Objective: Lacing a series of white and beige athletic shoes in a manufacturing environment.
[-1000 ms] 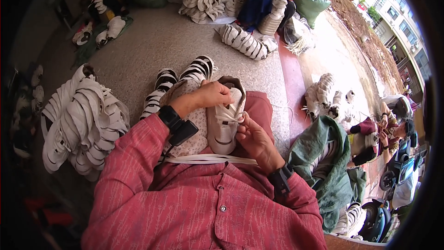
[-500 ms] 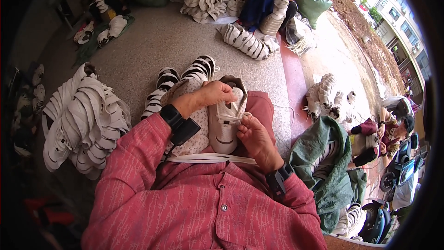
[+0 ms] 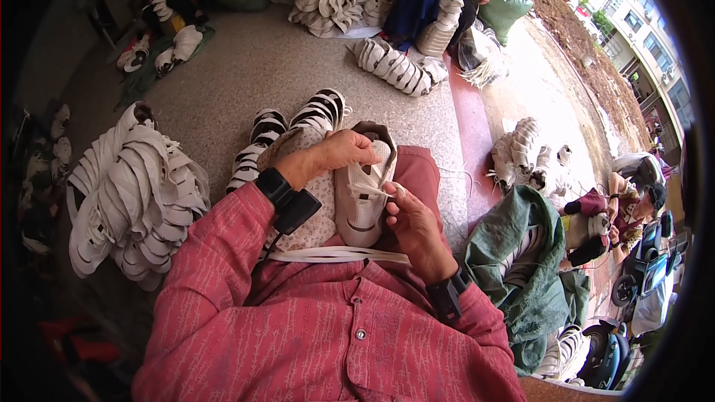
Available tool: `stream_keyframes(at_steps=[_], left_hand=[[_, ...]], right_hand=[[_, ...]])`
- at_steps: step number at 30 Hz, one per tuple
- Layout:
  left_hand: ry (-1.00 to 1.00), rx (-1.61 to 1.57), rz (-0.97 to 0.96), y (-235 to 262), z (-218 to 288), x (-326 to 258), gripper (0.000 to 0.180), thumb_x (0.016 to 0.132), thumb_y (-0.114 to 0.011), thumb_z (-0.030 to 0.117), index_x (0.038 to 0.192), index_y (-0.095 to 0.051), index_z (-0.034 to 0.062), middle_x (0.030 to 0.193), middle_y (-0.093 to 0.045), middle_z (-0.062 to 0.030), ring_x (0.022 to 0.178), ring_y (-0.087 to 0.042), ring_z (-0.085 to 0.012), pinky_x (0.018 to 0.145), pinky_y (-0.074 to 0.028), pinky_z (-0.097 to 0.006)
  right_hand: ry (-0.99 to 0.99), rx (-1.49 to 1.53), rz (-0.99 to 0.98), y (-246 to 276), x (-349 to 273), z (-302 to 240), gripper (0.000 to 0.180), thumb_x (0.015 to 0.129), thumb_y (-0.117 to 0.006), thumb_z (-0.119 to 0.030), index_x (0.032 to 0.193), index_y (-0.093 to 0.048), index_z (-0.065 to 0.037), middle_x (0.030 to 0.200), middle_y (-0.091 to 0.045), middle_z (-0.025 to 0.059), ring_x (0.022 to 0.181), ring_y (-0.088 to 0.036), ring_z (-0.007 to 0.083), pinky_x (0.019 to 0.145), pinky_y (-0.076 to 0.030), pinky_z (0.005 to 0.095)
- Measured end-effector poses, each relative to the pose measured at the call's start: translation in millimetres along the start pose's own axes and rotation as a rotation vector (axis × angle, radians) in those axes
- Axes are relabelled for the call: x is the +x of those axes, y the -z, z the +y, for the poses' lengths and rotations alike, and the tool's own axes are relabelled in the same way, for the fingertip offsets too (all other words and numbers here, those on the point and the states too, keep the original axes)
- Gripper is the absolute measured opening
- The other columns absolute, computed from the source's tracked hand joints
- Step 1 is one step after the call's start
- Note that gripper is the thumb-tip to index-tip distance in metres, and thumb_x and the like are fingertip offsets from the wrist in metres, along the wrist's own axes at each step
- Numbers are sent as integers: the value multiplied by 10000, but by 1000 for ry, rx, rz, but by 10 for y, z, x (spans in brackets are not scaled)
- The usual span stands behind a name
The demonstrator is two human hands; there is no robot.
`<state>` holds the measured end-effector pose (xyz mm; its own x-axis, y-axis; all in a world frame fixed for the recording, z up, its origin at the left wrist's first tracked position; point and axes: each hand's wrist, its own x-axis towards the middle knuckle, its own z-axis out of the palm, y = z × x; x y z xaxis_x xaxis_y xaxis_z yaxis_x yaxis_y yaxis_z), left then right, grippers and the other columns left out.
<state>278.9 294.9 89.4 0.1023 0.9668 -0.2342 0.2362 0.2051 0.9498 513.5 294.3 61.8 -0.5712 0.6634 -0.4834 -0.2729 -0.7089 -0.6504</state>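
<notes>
A white shoe upper [image 3: 360,217] lies on my lap, its toe end toward my body and its dark-lined opening away from me. My left hand [image 3: 341,152] crosses over the upper's left side. Its fingers are pinched above the opening, and what they grip is hidden. With thumb and forefinger, my right hand [image 3: 414,225] pinches a white shoelace [image 3: 383,191] at the right of the eyelets; its other fingers curl loosely. The lace runs from the fingers to the front of the lacing. A flowered cloth [image 3: 304,205] covers my left thigh beneath the left arm.
Stacked white uppers [image 3: 138,190] stand at my left; black-and-white ones [image 3: 320,110] lie beyond my knees. A green sack [image 3: 514,253] with uppers sits at my right. More uppers [image 3: 402,67] lie farther off. Co-workers sit at the back and at the right, near parked scooters [image 3: 607,353].
My right hand has shifted slightly and opened its lower fingers, still pinching the lace. The left hand and upper have hardly moved. A co-worker at the back has spread both hands apart with a lace.
</notes>
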Motion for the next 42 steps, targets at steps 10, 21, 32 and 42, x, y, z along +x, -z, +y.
stream_keyframes(at_steps=[10, 21, 32, 42], left_hand=[[14, -103, -23, -19, 36, -33, 235, 882, -683, 285, 752, -639, 94, 715, -583, 53, 696, -495, -40, 668, -390, -207], [-7, -183, -27, -28, -10, 10, 209, 884, -681, 241, 734, -622, 107, 709, -569, 69, 682, -477, -32, 655, -367, -194], [-126, -1182, 131, 291, -374, 128, 219, 862, -684, 172, 674, -578, 134, 623, -538, 27, 676, -560, -151, 702, -442, -289], [-178, -931, 77, 225, -115, 33, 215, 898, -663, 253, 760, -576, 113, 699, -526, 21, 741, -505, -121, 738, -393, -254]], right_hand=[[-40, 118, -18, -66, 30, 62, 139, 969, -548, -173, 1070, -608, -100, 837, -582, -59, 652, -530, 58, 539, -415, 202], [-172, 521, -342, 71, 190, 156, 156, 945, -566, -125, 1083, -582, -55, 852, -599, -38, 624, -509, 55, 540, -408, 193], [-153, 80, 43, -141, -24, 38, 196, 939, -576, -151, 1099, -548, -42, 902, -641, 28, 680, -608, 110, 548, -472, 231], [747, -1237, -83, -130, 166, -242, 89, 863, -610, -57, 946, -616, -25, 856, -615, 110, 726, -629, 216, 637, -490, 311]])
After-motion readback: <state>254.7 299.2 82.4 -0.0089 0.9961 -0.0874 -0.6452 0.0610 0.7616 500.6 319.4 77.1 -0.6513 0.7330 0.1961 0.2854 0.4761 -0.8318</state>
